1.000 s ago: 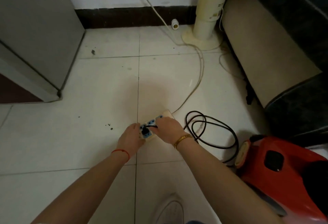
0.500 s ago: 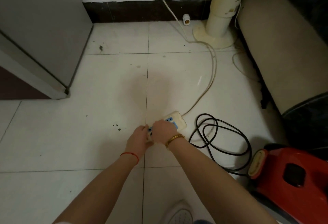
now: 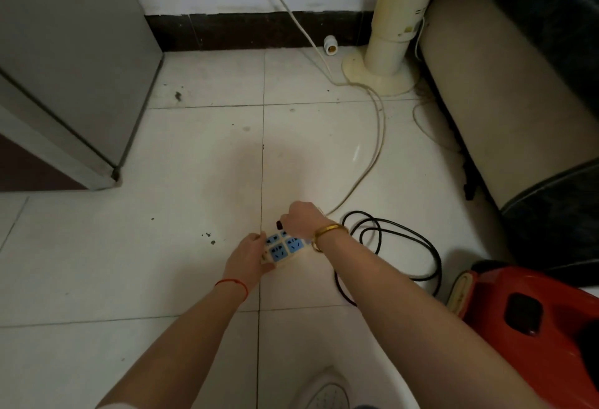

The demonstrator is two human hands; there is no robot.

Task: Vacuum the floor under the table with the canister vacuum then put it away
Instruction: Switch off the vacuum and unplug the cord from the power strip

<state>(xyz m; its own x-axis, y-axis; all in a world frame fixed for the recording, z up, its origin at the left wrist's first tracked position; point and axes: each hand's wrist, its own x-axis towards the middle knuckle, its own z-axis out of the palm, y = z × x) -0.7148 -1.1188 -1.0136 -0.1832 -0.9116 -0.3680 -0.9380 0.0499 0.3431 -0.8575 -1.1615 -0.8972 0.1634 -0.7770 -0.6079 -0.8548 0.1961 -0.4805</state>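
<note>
Both hands are down at the floor, working on the power strip. The left hand grips the near end of the strip, fingers curled around its edge, a red string around that wrist. The right hand is closed in a fist over the far end, pinching a small black plug that peeks out just left of its knuckles; whether the plug sits in a socket or clear of it, I cannot tell. A gold bracelet rings the right wrist. Between the two hands, the strip's blue sockets face up. No writing or brand can be read on it, or on anything else here.

And the vacuum: red body with a black button on top, on the floor to the right of the right forearm, nearer the person than the hands, apart from both. Its black cord lies in loose loops on the tiles just right of the right wrist, between hand and vacuum.

A pale cable runs from under the right hand away toward the wall, passing the base of a cream tower fan far beyond the hands. A grey cabinet stands off to the far left. A white shoe shows below the forearms.
</note>
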